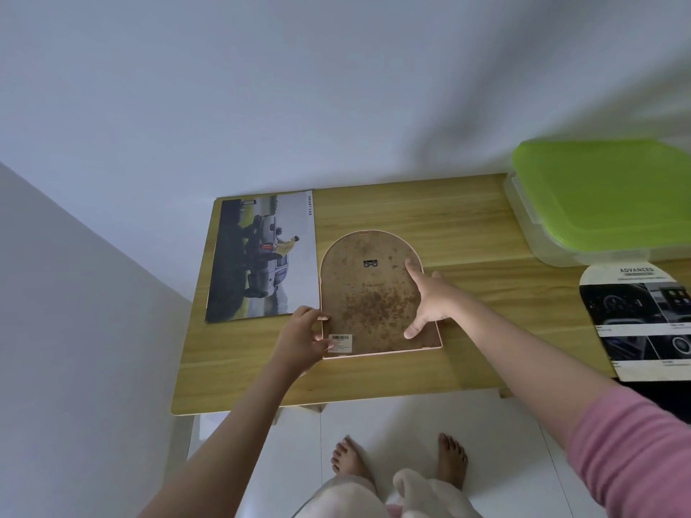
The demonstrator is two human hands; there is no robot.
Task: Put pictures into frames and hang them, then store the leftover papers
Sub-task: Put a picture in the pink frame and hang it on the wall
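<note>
Arched frame lies face down mid-table; left hand pinches its near-left corner by the barcode sticker, right hand spread flat on the backing. Step looks like opening the back; next move likely calls for freeing the backing board, then fetching a picture. Car picture touches the frame's left; arch-cut leaflet and green-lidded box sit right, nothing blocking.

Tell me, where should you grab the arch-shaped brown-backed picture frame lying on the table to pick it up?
Probably by its two straight long sides, one hand from each side. The arch-shaped brown-backed picture frame lies flat, face down, on the wooden table, so only its thin edges offer a grip. The left hand and right hand already sit there.
</note>
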